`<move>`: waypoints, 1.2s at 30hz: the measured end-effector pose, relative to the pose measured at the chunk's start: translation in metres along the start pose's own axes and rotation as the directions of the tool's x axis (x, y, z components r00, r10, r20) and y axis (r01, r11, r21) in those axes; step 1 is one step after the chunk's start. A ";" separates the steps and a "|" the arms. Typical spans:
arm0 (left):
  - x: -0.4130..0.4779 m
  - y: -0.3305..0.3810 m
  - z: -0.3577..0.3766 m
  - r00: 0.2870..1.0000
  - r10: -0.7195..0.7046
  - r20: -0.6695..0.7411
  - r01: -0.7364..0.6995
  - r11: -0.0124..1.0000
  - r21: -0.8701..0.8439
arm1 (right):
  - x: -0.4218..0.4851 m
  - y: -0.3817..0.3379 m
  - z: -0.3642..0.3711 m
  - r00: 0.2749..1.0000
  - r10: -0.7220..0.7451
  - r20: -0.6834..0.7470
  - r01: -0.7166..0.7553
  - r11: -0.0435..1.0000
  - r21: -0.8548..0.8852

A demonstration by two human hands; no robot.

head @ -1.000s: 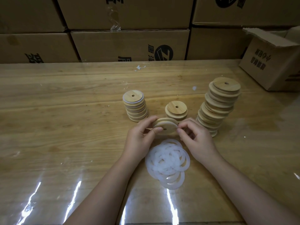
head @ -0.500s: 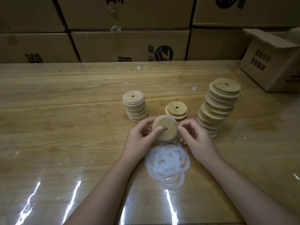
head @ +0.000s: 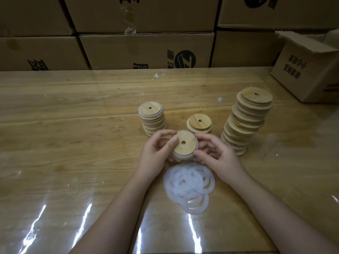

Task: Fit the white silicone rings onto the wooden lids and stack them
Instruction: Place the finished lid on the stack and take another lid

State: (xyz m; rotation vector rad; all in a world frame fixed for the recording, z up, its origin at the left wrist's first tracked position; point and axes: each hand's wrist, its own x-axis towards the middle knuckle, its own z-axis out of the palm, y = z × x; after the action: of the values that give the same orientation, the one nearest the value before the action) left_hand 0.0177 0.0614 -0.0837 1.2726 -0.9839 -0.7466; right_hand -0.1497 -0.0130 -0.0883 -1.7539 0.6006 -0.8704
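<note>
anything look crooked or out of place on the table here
Yes: the tall stack of lids on the right is staggered and leaning, so it looks unsteady. White scraps litter the far side. The left hand and right hand grip one wooden lid.

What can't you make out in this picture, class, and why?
All head view.
1. Whether the ring seats fully on the lid: underside faces away; left hand and right hand cover the rim.
2. Ring pile count: translucent rings overlap.
3. Left stack base: partly behind the left hand.
4. Top boxes print: cut by the top edge.
</note>
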 end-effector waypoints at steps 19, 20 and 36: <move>0.000 0.006 -0.009 0.980 -0.094 0.176 0.131 0.970 -0.207 | 0.005 0.001 -0.002 0.998 0.048 -0.036 -0.042 0.990 0.135; 0.001 0.007 -0.009 0.982 -0.093 0.167 0.128 0.969 -0.213 | 0.005 0.001 -0.002 0.998 0.044 -0.041 -0.038 0.990 0.135; 0.002 0.000 -0.010 0.985 -0.068 0.158 0.096 0.979 -0.178 | 0.006 0.005 -0.003 0.996 0.052 -0.078 -0.051 0.999 0.020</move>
State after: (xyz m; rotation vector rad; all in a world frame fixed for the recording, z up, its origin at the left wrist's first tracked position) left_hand 0.0278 0.0638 -0.0839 1.1116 -0.9630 -0.9880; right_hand -0.1485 -0.0210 -0.0904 -1.6871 0.6846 -0.9094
